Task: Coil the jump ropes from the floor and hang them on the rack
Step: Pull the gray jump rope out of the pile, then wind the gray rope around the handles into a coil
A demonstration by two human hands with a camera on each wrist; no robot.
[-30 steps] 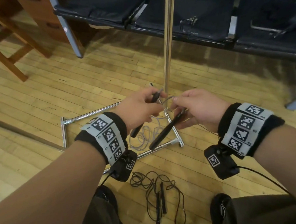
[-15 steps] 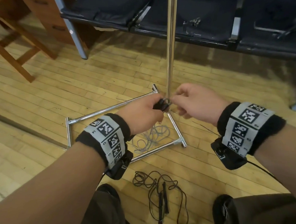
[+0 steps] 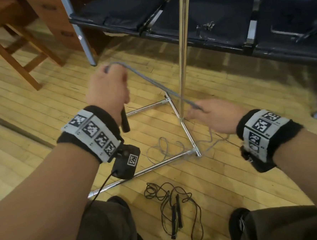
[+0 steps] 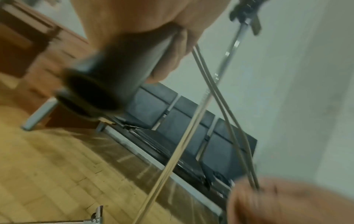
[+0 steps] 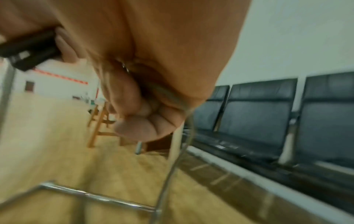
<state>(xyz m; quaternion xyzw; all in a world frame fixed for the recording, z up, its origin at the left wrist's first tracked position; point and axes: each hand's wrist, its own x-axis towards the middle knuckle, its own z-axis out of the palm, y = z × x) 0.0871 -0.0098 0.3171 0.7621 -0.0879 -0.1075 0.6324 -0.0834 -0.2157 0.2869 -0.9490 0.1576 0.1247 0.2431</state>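
Note:
My left hand (image 3: 109,85) grips the two black handles (image 3: 124,122) of a grey jump rope, held up and to the left of the rack; the handles (image 4: 99,84) show close up in the left wrist view. The doubled grey cord (image 3: 151,83) runs taut from that fist down to my right hand (image 3: 198,110), which pinches it beside the chrome rack pole (image 3: 182,53). The curled fingers (image 5: 134,124) close round the cord (image 5: 184,145). The rest of the grey cord (image 3: 163,149) lies loose over the rack base (image 3: 187,131). A black jump rope (image 3: 174,208) lies tangled on the floor between my feet.
A row of dark padded seats (image 3: 212,14) stands just behind the rack. A wooden chair (image 3: 16,54) and a wooden cabinet (image 3: 55,20) are at the far left. The floor is wood planks (image 3: 41,101). My shoes (image 3: 240,224) flank the black rope.
My hands were together at the handles by the pole. The left hand has lifted up and left with both handles; the right has slid along the cord to the right, pulling it taut.

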